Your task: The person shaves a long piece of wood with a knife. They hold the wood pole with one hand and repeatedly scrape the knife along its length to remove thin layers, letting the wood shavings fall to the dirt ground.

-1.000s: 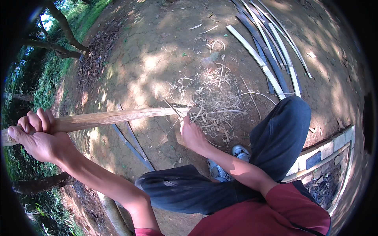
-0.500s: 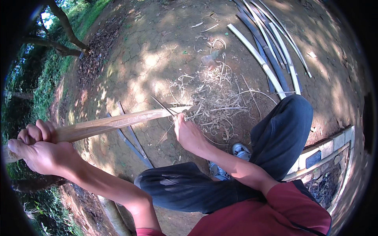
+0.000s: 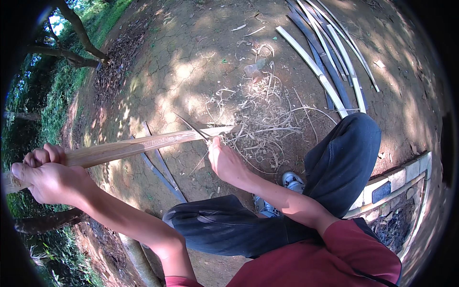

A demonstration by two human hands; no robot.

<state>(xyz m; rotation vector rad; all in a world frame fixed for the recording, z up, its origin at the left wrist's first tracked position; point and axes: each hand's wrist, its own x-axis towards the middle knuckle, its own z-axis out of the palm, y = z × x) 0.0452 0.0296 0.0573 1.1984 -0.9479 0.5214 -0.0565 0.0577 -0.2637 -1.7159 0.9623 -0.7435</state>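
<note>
A long pale wooden strip (image 3: pixel 129 147), perhaps split bamboo, runs from the far left toward the middle, its narrower end above a heap of shavings. My left hand (image 3: pixel 53 174) is wrapped round its thick left end. Near the other end, my right hand (image 3: pixel 224 159) is closed on a knife (image 3: pixel 189 124), whose thin dark blade lies slantwise across the strip. The knife's handle is hidden in my fingers. Beneath the strip, two dark narrow slats (image 3: pixel 165 172) lie on the ground near my knee.
Curly shavings (image 3: pixel 263 129) spread over the dirt ground (image 3: pixel 167 67) in front of me. Several long pale and dark slats (image 3: pixel 315 71) lie at the far right. A brick-edged bed (image 3: pixel 382 191) is beside my right knee. Tree branches (image 3: pixel 79 33) stand at the far left.
My right hand and the knife have shifted slightly left along the strip. My left hand and its end of the strip sit slightly higher. The slats and shavings lie as before.
</note>
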